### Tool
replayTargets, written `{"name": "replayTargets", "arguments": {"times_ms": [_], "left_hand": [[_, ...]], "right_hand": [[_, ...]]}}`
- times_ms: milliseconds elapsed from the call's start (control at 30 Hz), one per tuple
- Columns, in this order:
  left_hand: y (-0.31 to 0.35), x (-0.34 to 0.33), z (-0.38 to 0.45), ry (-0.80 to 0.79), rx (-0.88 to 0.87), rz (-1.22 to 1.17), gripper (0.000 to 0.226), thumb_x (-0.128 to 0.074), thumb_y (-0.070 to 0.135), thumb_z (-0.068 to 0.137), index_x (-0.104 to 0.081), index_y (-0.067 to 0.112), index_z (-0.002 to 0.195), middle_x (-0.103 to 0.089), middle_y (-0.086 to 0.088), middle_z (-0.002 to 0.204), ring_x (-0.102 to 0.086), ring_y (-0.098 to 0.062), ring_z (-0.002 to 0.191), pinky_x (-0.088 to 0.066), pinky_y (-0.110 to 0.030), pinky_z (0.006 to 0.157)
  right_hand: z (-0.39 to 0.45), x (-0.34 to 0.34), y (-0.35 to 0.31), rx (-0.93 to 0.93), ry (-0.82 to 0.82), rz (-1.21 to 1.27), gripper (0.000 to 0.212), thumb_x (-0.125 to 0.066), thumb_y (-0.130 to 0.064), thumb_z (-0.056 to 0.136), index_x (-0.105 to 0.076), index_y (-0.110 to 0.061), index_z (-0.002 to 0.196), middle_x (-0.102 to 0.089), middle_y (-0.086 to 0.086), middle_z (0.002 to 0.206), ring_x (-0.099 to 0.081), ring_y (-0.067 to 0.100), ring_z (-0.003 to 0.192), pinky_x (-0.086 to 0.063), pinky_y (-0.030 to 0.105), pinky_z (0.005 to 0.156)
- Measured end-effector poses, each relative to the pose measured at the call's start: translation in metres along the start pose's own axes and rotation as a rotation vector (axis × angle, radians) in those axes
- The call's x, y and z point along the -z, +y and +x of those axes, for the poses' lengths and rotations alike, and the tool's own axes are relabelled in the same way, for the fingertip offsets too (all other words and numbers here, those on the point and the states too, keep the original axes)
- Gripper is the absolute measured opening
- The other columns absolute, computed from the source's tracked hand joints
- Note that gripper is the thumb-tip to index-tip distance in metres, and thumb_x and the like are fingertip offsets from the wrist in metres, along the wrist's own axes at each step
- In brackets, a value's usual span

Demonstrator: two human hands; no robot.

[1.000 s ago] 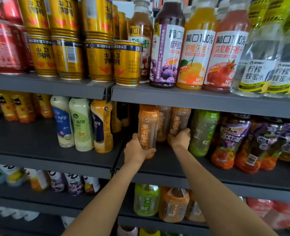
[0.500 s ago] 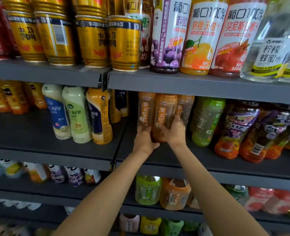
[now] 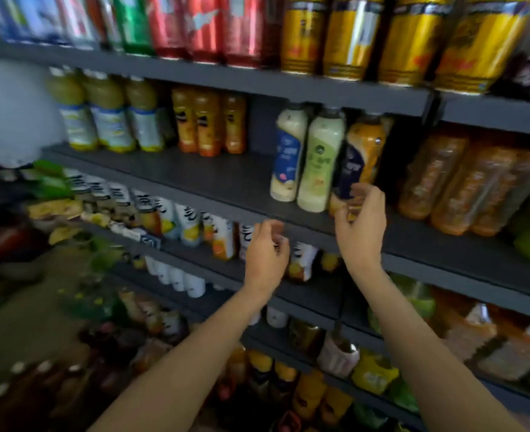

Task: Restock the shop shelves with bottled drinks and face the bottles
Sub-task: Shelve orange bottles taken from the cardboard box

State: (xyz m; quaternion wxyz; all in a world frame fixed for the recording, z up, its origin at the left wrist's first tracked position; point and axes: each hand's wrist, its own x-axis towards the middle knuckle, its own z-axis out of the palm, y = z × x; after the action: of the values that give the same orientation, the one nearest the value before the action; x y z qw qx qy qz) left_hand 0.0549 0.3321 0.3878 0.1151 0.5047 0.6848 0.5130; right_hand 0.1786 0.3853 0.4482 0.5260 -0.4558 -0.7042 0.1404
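The view is blurred by motion. Three orange tea bottles (image 3: 472,179) stand side by side on the dark middle shelf (image 3: 220,179), to the right of both hands. My right hand (image 3: 362,227) hovers with loosely curled fingers in front of an orange and navy bottle (image 3: 358,160), holding nothing. Beside that bottle stand a pale green bottle (image 3: 319,160) and a white and blue bottle (image 3: 287,157). My left hand (image 3: 267,255) hangs empty below the shelf's front edge, fingers loosely curled.
Yellow cans (image 3: 413,35) and red cans (image 3: 201,23) line the top shelf. Further left on the middle shelf are orange juice bottles (image 3: 207,123) and yellow-green bottles (image 3: 108,116). Lower shelves hold white-labelled bottles (image 3: 176,219) and several other drinks. Bare shelf lies left of the white bottle.
Both hands have let go of the orange tea bottles and drawn back toward me and left. The view has swung left, so those bottles now sit at the right.
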Motion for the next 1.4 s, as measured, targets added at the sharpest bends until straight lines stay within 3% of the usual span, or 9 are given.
{"name": "replayTargets", "arguments": {"times_ms": [133,233,433,567,767,900,1100,1267,1400], "left_hand": [[-0.100,0.108,-0.048,-0.108,0.292,0.049,0.034,-0.054,0.005,0.090,-0.046,0.002,0.122,-0.051,0.002,0.099,-0.055,-0.014,0.084,-0.034,-0.013,0.067],[-0.182,0.202,-0.098,-0.169,0.557,0.158,0.037,-0.055,0.006,0.088,-0.046,-0.002,0.123,-0.058,-0.014,0.114,-0.054,-0.030,0.111,-0.038,-0.026,0.086],[-0.290,0.383,-0.192,-0.089,0.927,0.371,0.026,-0.050,0.013,0.090,-0.058,0.003,0.113,-0.063,-0.016,0.114,-0.057,-0.030,0.111,-0.040,-0.030,0.083],[-0.329,0.447,-0.229,-0.052,1.021,0.382,0.030,-0.051,0.015,0.093,-0.051,0.003,0.120,-0.056,-0.016,0.122,-0.053,-0.031,0.114,-0.041,-0.032,0.090],[-0.397,0.487,-0.230,-0.128,1.138,0.310,0.036,-0.053,0.010,0.091,-0.047,0.005,0.126,-0.055,-0.014,0.124,-0.056,-0.027,0.111,-0.046,-0.034,0.093],[-0.463,0.508,-0.211,-0.096,1.210,0.274,0.030,-0.054,0.011,0.090,-0.051,0.006,0.120,-0.062,-0.012,0.112,-0.059,-0.025,0.105,-0.045,-0.030,0.087],[-0.588,0.516,-0.179,0.162,1.412,0.077,0.027,-0.057,0.004,0.086,-0.052,0.003,0.113,-0.063,-0.020,0.106,-0.060,-0.033,0.102,-0.047,-0.036,0.085],[-0.674,0.513,-0.189,0.263,1.403,0.061,0.017,-0.055,0.007,0.087,-0.051,0.012,0.103,-0.063,-0.011,0.097,-0.062,-0.030,0.093,-0.050,-0.040,0.083],[-0.728,0.506,-0.215,0.425,1.412,0.042,0.015,-0.056,0.006,0.088,-0.052,0.011,0.101,-0.062,-0.009,0.092,-0.063,-0.030,0.090,-0.050,-0.039,0.081]], "right_hand": [[-0.078,-0.096,-0.068,0.199,-0.342,-0.212,0.026,-0.054,-0.005,0.086,-0.052,-0.003,0.112,-0.052,0.016,0.112,-0.044,0.033,0.108,-0.033,0.035,0.089],[-0.145,-0.180,-0.120,0.237,-0.808,-0.273,0.036,-0.051,-0.017,0.092,-0.045,-0.008,0.126,-0.045,0.013,0.126,-0.037,0.032,0.121,-0.034,0.037,0.097],[-0.253,-0.293,-0.212,0.262,-1.513,-0.193,0.035,-0.052,-0.024,0.094,-0.046,-0.009,0.126,-0.049,0.011,0.126,-0.048,0.027,0.116,-0.040,0.031,0.092],[-0.297,-0.350,-0.235,0.231,-1.621,-0.170,0.015,-0.052,-0.018,0.092,-0.054,-0.012,0.106,-0.053,0.006,0.098,-0.051,0.024,0.097,-0.044,0.032,0.086],[-0.343,-0.442,-0.232,0.181,-1.806,-0.251,0.029,-0.051,-0.023,0.094,-0.052,-0.008,0.118,-0.059,0.008,0.118,-0.053,0.024,0.112,-0.035,0.025,0.065],[-0.382,-0.532,-0.216,0.114,-1.883,-0.295,0.008,-0.051,-0.015,0.090,-0.054,-0.010,0.086,-0.055,0.011,0.093,-0.057,0.029,0.098,-0.037,0.029,0.064],[-0.452,-0.662,-0.208,-0.027,-1.947,-0.183,0.037,-0.064,-0.015,0.086,-0.053,-0.003,0.119,-0.060,0.010,0.115,-0.056,0.024,0.110,-0.043,0.026,0.082],[-0.537,-0.751,-0.203,0.272,-2.065,-0.129,0.054,-0.061,-0.011,0.087,-0.042,-0.012,0.137,-0.035,0.010,0.145,-0.036,0.027,0.133,-0.030,0.033,0.108],[-0.605,-0.799,-0.192,0.597,-2.105,-0.240,0.056,-0.040,-0.001,0.094,-0.028,-0.021,0.146,-0.012,0.006,0.156,-0.021,0.032,0.139,-0.026,0.040,0.109]]}}
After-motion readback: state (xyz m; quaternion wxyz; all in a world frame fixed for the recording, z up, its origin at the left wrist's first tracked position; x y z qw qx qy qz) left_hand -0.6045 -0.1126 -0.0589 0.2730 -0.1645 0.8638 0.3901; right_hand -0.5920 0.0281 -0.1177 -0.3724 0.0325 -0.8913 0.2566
